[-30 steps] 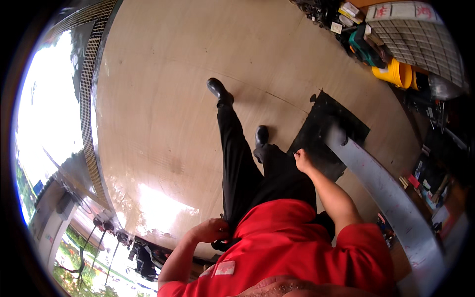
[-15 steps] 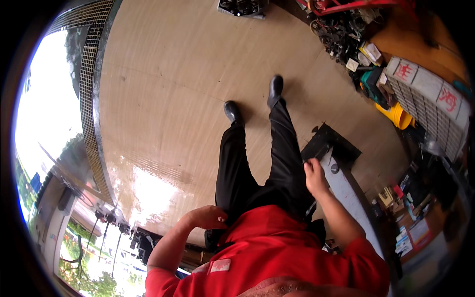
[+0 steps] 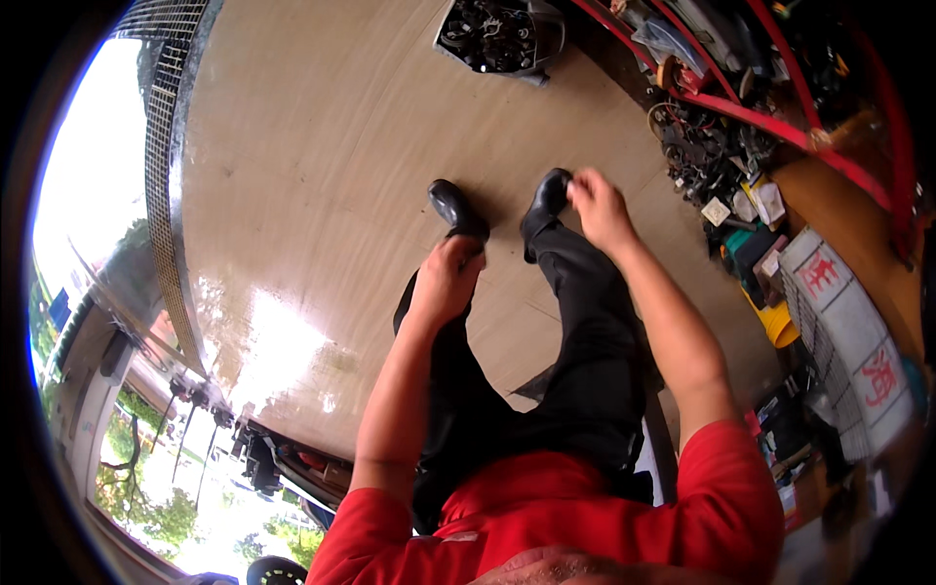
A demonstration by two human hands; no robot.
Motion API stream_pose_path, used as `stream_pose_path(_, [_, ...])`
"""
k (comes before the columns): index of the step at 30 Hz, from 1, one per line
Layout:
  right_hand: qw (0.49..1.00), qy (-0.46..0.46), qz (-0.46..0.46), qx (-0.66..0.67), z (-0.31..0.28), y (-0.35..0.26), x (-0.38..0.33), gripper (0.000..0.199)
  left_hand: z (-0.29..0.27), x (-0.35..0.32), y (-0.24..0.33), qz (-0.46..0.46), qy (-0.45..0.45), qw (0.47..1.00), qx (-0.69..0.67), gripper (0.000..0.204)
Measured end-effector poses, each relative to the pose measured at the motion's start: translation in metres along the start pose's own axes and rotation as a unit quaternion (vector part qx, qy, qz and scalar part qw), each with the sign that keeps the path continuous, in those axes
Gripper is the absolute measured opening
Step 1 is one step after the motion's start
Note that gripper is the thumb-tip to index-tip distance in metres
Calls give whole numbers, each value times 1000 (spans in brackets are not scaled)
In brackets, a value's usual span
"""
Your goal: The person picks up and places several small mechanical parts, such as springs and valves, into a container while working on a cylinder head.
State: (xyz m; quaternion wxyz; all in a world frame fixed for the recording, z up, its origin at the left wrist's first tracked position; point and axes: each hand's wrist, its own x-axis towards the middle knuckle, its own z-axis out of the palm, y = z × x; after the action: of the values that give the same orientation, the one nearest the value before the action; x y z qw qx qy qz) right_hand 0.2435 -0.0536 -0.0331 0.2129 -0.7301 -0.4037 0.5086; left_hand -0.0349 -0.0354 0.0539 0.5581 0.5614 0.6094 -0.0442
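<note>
Both my arms reach forward over my legs. My left hand [image 3: 451, 277] is closed with its fingers curled, above my left trouser leg and just nearer than the left black shoe [image 3: 454, 206]. Whether it holds anything is hidden. Farther forward and to the right, my right hand [image 3: 603, 211] has thumb and fingers drawn together beside the right black shoe [image 3: 546, 207]. Any small thing between those fingertips is too blurred to name. The hands are well apart and touch nothing that I can see.
Ahead on the tan floor [image 3: 322, 127] stands a bin [image 3: 535, 77] of black parts. At right are a red metal frame [image 3: 741, 117], heaped cables and parts [image 3: 704, 146], a yellow bucket [image 3: 777, 322] and a white panel with red characters [image 3: 843, 322]. Metal grating [image 3: 161, 195] runs along the left.
Both hands have moved forward, the left away from my waist and the right away from the table edge. My view has shifted, showing more of the bin and red frame.
</note>
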Motion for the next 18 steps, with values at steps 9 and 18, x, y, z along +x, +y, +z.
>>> stream_pose_path(9, [981,-22,-117,-151,52,44,322,24,-17,252,-30,48,56,996,53,38])
stream_pose_path(18, [886,-147,-212,-386,89,34,432,28,-124,315,-14,174,233,956,43,41])
